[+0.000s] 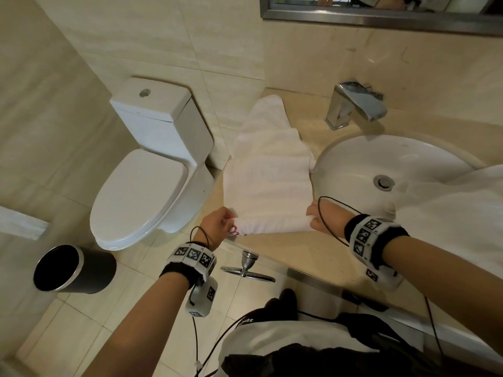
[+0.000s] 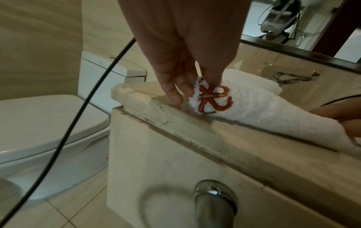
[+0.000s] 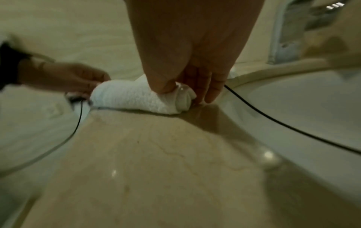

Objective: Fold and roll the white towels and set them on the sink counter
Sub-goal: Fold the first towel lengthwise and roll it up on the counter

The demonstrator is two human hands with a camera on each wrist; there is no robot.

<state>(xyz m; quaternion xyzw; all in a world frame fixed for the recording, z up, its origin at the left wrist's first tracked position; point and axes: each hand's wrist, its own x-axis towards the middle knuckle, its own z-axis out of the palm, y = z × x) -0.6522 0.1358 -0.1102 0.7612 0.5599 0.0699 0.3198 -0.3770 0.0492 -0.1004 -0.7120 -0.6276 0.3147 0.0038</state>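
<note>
A: Towel position?
B: White towel [image 1: 268,183] flat on the sink counter [image 1: 294,248], near edge rolled between both hands.
A: Fingers?
B: Left hand [image 1: 215,227] and right hand [image 1: 317,217] each pinch a roll end.

White towel [image 2: 263,108] bears an orange-red emblem [image 2: 213,100]; counter [image 3: 156,162] is beige marble.

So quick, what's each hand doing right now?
Left hand: pinching the white towel at its near left end.
Right hand: gripping its near right end.

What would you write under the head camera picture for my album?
Both hands, left hand and right hand, grip the near end of a white towel on the sink counter, starting a roll.
</note>
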